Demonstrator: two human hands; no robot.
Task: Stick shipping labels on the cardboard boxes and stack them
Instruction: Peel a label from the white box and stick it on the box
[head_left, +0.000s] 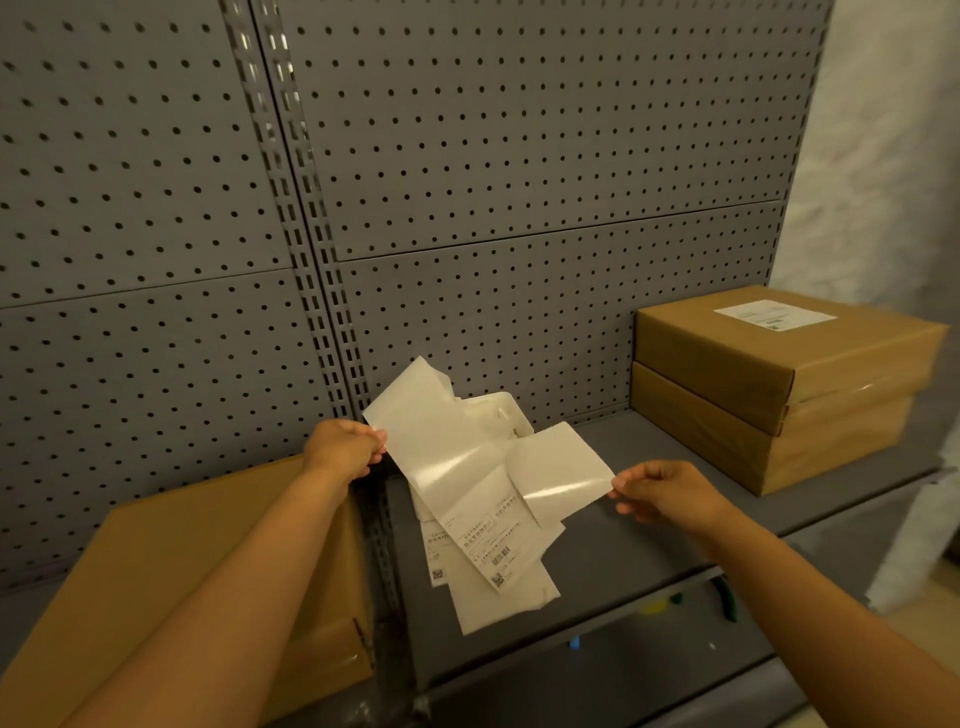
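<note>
Label sheet (457, 457): glossy white strip, printed label hanging below — held above the shelf (649, 540) middle.
Left grip (345, 449): pinching its left edge.
Right grip (660, 491): pinching its right corner.
Stacked boxes (779, 395): two, brown, right end — top one labelled.

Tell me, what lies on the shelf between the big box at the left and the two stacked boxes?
In the head view, loose shipping labels and glossy backing sheets lie there, then bare grey shelf.
</note>
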